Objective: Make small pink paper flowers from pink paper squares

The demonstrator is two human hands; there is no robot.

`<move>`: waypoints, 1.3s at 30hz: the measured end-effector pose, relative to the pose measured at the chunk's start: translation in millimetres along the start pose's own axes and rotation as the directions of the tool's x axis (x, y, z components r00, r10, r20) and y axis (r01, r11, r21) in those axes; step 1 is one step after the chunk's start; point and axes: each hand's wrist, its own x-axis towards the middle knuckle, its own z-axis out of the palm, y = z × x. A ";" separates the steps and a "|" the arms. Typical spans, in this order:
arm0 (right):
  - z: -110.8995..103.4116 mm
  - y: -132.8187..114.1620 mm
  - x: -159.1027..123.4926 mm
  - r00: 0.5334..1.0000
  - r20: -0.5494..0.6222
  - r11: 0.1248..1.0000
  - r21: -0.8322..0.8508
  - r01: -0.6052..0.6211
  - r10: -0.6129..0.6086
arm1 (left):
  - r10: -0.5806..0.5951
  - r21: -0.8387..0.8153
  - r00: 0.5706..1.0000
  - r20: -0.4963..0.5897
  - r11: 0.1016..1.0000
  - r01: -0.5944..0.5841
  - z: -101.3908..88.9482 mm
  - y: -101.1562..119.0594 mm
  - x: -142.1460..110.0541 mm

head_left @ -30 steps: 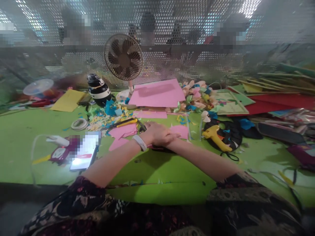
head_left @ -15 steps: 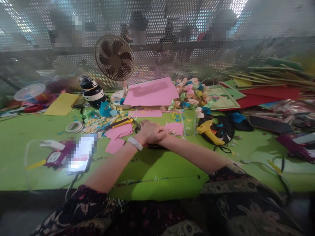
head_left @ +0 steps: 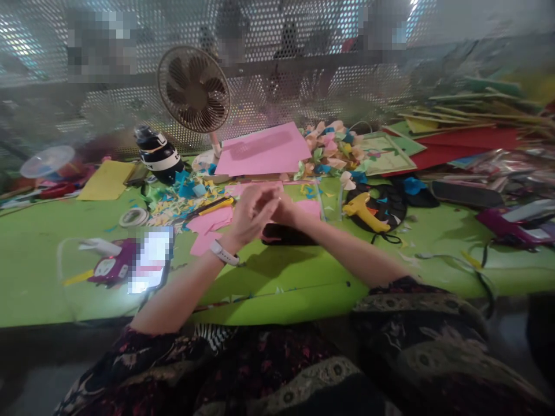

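My left hand, with a white wristband at its wrist, is raised over the table with its fingers stretched out and curved toward the right. Its fingertips meet my right hand, whose fingers are mostly hidden behind them. I see nothing held in the left hand. Below the hands lies a flat dark object with some pink on its left part. Cut pink paper pieces and a yellow and black cutter knife lie to the left of the hands.
A lit phone leans on a purple device at left. Behind are a fan, a dark bottle, a large pink sheet and petal-like paper pieces. A yellow glue gun rests on a black round item at right.
My hands, clasped one over the other before, have lifted and partly parted, the left one's fingers now curved upward. More of the flat dark object shows below. The view has tilted slightly down.
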 end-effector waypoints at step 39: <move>-16.9 67.3 67.4 0.960 -0.204 0.964 -0.145 -0.224 0.193 | -0.581 -0.480 0.737 0.345 0.566 0.671 -29.9 -58.1 -18.3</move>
